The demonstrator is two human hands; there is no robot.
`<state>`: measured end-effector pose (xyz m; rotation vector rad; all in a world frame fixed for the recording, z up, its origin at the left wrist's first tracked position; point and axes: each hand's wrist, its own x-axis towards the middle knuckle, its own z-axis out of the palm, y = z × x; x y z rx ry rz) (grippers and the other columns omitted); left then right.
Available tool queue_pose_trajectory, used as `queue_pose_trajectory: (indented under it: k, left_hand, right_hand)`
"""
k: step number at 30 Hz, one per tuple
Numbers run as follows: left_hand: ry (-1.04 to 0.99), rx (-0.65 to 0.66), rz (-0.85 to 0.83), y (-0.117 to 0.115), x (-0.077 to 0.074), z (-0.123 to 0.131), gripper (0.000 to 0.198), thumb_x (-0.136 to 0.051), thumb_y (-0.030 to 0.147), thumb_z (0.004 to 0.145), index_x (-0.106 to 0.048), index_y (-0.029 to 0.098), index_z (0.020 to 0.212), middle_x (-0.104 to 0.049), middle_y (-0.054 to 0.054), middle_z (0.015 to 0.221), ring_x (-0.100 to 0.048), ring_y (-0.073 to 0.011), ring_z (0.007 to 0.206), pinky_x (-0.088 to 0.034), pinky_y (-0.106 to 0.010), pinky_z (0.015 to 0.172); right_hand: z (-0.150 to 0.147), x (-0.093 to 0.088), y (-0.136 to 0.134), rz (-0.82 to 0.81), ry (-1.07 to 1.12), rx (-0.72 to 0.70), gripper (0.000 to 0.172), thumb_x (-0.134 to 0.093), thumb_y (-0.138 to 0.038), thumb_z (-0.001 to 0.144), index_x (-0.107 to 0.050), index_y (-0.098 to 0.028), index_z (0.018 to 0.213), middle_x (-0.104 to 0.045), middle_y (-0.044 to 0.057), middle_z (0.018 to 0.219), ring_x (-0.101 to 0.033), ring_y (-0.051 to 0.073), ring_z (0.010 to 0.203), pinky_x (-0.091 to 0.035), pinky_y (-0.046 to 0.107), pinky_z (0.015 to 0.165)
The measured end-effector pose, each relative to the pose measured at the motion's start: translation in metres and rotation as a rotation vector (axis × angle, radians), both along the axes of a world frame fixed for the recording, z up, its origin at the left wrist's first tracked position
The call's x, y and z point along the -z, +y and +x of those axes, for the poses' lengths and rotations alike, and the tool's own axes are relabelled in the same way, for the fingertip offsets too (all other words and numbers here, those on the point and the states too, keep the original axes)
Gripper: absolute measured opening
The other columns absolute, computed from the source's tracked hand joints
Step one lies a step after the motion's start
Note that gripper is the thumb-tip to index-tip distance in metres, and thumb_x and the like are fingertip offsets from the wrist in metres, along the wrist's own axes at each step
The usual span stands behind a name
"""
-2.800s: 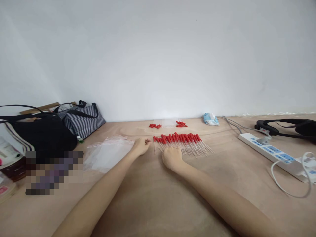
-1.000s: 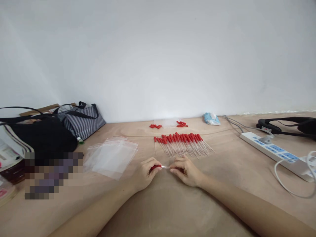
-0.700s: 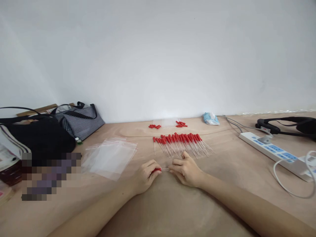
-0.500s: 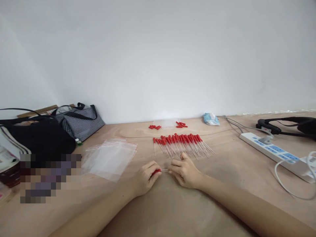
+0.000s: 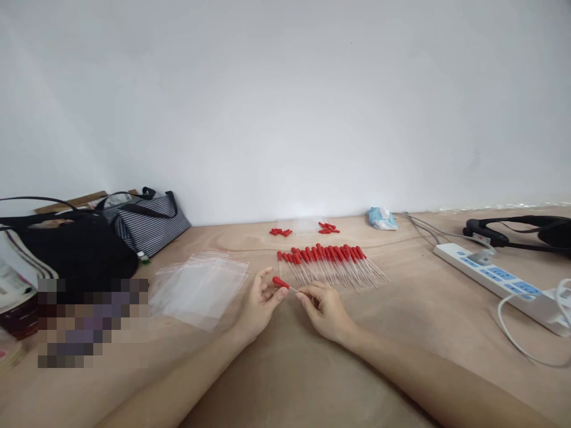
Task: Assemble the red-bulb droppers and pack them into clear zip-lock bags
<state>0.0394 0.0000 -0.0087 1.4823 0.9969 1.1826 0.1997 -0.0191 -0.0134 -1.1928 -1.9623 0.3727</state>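
Observation:
Between my hands is a glass dropper (image 5: pixel 280 282) with a red rubber bulb, tilted with its bulb up and to the left. My right hand (image 5: pixel 326 310) pinches its thin clear tube between thumb and fingers. My left hand (image 5: pixel 261 303) is beside the bulb with fingers spread; the thumb is close to the bulb's lower end, and whether it touches I cannot tell. Just beyond lies a row of droppers (image 5: pixel 328 254), bulbs towards the wall. Farther back are loose red bulbs (image 5: pixel 280 232) and more red bulbs (image 5: pixel 328 227), with clear tubes (image 5: pixel 306 227) between them.
Clear zip bags (image 5: pixel 200 291) lie in a pile left of my hands. A black bag (image 5: pixel 75 255) and a striped bag (image 5: pixel 154 223) stand far left. To the right are a power strip (image 5: pixel 495 273) with cables, a blue-white packet (image 5: pixel 382 218) and a black headset (image 5: pixel 491 229).
My left fingers have come off the red bulb and spread apart. The dropper has tilted, bulb end raised, and my right hand has turned while keeping hold of the tube.

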Motion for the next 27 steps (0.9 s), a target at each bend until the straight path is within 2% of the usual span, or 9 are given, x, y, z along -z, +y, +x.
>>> queue_pose_trajectory:
  k: [2, 4, 7, 11, 14, 17, 22, 24, 27]
  left_hand:
    - [-0.202, -0.008, -0.186, -0.004, 0.000, 0.008, 0.036, -0.067, 0.031, 0.067, -0.044, 0.019, 0.091, -0.058, 0.001, 0.076, -0.059, -0.0130, 0.074, -0.049, -0.028, 0.072]
    - [-0.236, -0.044, -0.275, -0.001, -0.006, 0.011, 0.029, -0.066, 0.030, 0.068, -0.044, 0.017, 0.080, -0.057, 0.002, 0.071, -0.060, -0.0121, 0.073, -0.050, -0.026, 0.072]
    - [0.030, -0.144, -0.316, 0.023, -0.021, 0.004, 0.019, -0.062, 0.025, 0.074, -0.045, 0.017, 0.076, -0.057, 0.002, 0.067, -0.061, -0.0094, 0.064, -0.052, -0.023, 0.065]
    - [0.238, -0.132, -0.363, 0.079, -0.037, -0.006, 0.024, -0.070, 0.014, 0.064, -0.051, 0.013, 0.079, -0.051, 0.006, 0.051, -0.052, -0.0076, 0.040, -0.048, -0.021, 0.045]
    - [0.392, -0.149, -0.353, 0.111, -0.033, -0.003, 0.028, -0.071, 0.011, 0.062, -0.053, 0.012, 0.083, -0.048, 0.008, 0.045, -0.048, -0.0072, 0.035, -0.044, -0.019, 0.039]
    - [0.532, -0.171, -0.321, 0.127, -0.024, 0.005, 0.029, -0.068, 0.012, 0.065, -0.053, 0.011, 0.090, -0.049, 0.007, 0.045, -0.049, -0.0079, 0.034, -0.043, -0.019, 0.039]
    - [0.726, -0.224, -0.136, 0.127, -0.021, 0.002, 0.041, -0.067, 0.025, 0.067, -0.052, 0.009, 0.101, -0.059, -0.001, 0.058, -0.059, -0.0153, 0.051, -0.048, -0.026, 0.051]
    - [0.788, -0.245, -0.008, 0.116, -0.026, -0.008, 0.040, -0.064, 0.030, 0.068, -0.054, 0.011, 0.101, -0.063, -0.005, 0.071, -0.061, -0.0196, 0.068, -0.048, -0.031, 0.066]
    - [0.865, -0.271, 0.163, 0.087, -0.031, -0.035, 0.027, -0.057, 0.029, 0.072, -0.060, 0.014, 0.094, -0.062, -0.009, 0.094, -0.055, -0.0247, 0.095, -0.039, -0.037, 0.088]
  right_hand:
    - [-0.006, 0.000, -0.002, -0.024, 0.015, 0.004, 0.027, -0.038, -0.028, 0.086, -0.063, -0.020, 0.081, -0.055, 0.000, 0.064, -0.048, 0.012, 0.060, -0.031, 0.026, 0.062]
    - [-0.007, 0.000, -0.005, -0.009, -0.031, -0.015, 0.024, -0.041, -0.031, 0.085, -0.062, -0.021, 0.092, -0.056, 0.001, 0.067, -0.050, 0.013, 0.063, -0.032, 0.027, 0.064]
    - [0.006, 0.003, -0.007, 0.045, -0.112, -0.012, 0.026, -0.046, -0.033, 0.082, -0.058, -0.020, 0.101, -0.058, 0.004, 0.080, -0.052, 0.015, 0.072, -0.032, 0.029, 0.068]
    - [0.038, 0.009, -0.004, 0.068, -0.194, 0.048, 0.022, -0.044, -0.029, 0.083, -0.060, -0.019, 0.093, -0.058, 0.005, 0.083, -0.052, 0.016, 0.075, -0.031, 0.030, 0.068]
    - [0.052, 0.013, 0.000, 0.068, -0.228, 0.091, 0.021, -0.042, -0.025, 0.084, -0.060, -0.018, 0.091, -0.058, 0.005, 0.080, -0.052, 0.015, 0.071, -0.031, 0.029, 0.066]
    - [0.054, 0.013, 0.001, 0.078, -0.268, 0.074, 0.018, -0.043, -0.023, 0.083, -0.060, -0.019, 0.089, -0.059, 0.004, 0.080, -0.052, 0.015, 0.073, -0.029, 0.029, 0.066]
    - [0.050, 0.010, 0.000, 0.061, -0.295, 0.034, 0.017, -0.044, -0.022, 0.083, -0.060, -0.020, 0.090, -0.060, 0.003, 0.081, -0.053, 0.014, 0.077, -0.028, 0.029, 0.066]
    - [0.050, 0.009, 0.000, 0.051, -0.293, 0.030, 0.017, -0.044, -0.021, 0.083, -0.060, -0.020, 0.089, -0.060, 0.003, 0.081, -0.053, 0.014, 0.076, -0.028, 0.029, 0.067]
    - [0.051, 0.009, 0.000, 0.029, -0.287, 0.014, 0.016, -0.045, -0.021, 0.082, -0.060, -0.020, 0.087, -0.060, 0.003, 0.080, -0.053, 0.014, 0.077, -0.028, 0.030, 0.068]
